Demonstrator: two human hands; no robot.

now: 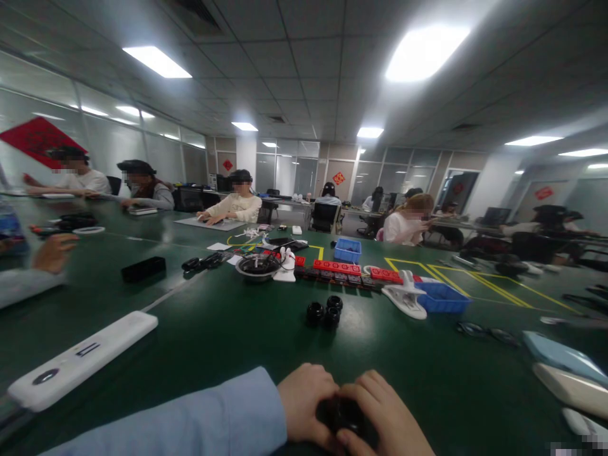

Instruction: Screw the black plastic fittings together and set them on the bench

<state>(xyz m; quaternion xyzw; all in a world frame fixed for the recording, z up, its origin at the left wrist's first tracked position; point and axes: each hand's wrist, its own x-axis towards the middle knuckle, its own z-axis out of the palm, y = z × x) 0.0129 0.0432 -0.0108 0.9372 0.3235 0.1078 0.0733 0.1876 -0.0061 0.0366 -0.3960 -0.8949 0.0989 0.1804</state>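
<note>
At the bottom edge of the head view my left hand (pixel 305 400) and my right hand (pixel 382 415) are pressed together, fingers curled round a small black part (pixel 346 415) that is mostly hidden between them. A light blue sleeve (pixel 190 421) covers my left forearm. Three similar black round parts (pixel 325 311) sit on the green table (pixel 228 329) a short way beyond my hands.
A white power strip (pixel 80 366) lies at the left. Further out are a metal bowl (pixel 258 266), red and black blocks (pixel 342 271), a white clamp (pixel 406 297) and two blue bins (pixel 444 297). Another person's hand (pixel 53 252) rests at far left. Several people sit around.
</note>
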